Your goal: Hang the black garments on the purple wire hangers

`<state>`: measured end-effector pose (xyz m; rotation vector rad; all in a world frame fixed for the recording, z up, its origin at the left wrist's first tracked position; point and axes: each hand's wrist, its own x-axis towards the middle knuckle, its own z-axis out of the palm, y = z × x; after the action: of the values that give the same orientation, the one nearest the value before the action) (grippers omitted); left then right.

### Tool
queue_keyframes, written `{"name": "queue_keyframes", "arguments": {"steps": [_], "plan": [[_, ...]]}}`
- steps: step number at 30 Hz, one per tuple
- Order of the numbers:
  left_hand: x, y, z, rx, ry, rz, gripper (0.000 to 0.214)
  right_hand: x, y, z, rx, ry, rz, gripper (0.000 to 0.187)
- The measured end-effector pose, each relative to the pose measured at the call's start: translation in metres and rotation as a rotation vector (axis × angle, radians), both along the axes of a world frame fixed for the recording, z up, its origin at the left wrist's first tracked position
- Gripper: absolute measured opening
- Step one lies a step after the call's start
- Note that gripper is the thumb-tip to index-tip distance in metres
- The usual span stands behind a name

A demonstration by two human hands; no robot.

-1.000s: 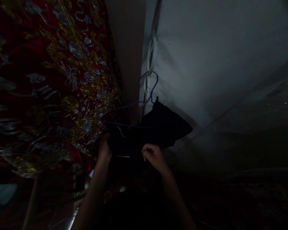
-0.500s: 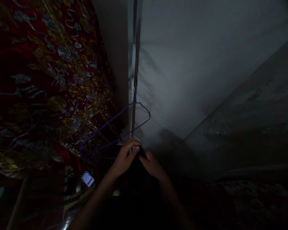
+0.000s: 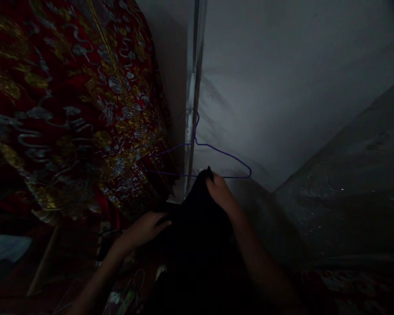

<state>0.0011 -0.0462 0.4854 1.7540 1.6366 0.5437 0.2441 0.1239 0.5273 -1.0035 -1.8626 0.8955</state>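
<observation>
Red gold-embroidered cloth, hanging at left; pale wall, right. Black garment, centre, its top reaching the lower bar of a purple wire hanger hung in the corner. Right hand clenched on the garment's top; left hand flat, fingers released, on its left edge.

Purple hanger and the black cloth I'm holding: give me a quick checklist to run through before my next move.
1. The purple hanger hangs by its hook at the wall corner: ok.
2. The right hand has a grip on the top of the black cloth, up at the hanger's bottom bar: ok.
3. Cloth is over the bar: cannot tell, too dark.
4. The left hand lies on the cloth's left side: ok.
5. Hanger's left end is free of the red embroidered fabric: cannot tell.
</observation>
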Motion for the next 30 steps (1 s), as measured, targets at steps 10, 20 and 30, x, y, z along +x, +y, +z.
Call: {"name": "queue_keyframes", "arguments": {"steps": [10,20,30], "plan": [[-0.068,0.023,0.079,0.446,0.250,0.186,0.031,0.018,-0.004,-0.012,-0.007,-0.073,-0.254,0.047],[-0.037,0.102,0.113,0.823,0.132,0.012,0.030,0.014,-0.038,-0.004,0.110,0.153,-0.096,0.034],[-0.061,0.122,0.122,0.887,0.144,-0.073,0.026,0.114,0.016,0.035,-0.164,0.092,-0.329,0.024]]}}
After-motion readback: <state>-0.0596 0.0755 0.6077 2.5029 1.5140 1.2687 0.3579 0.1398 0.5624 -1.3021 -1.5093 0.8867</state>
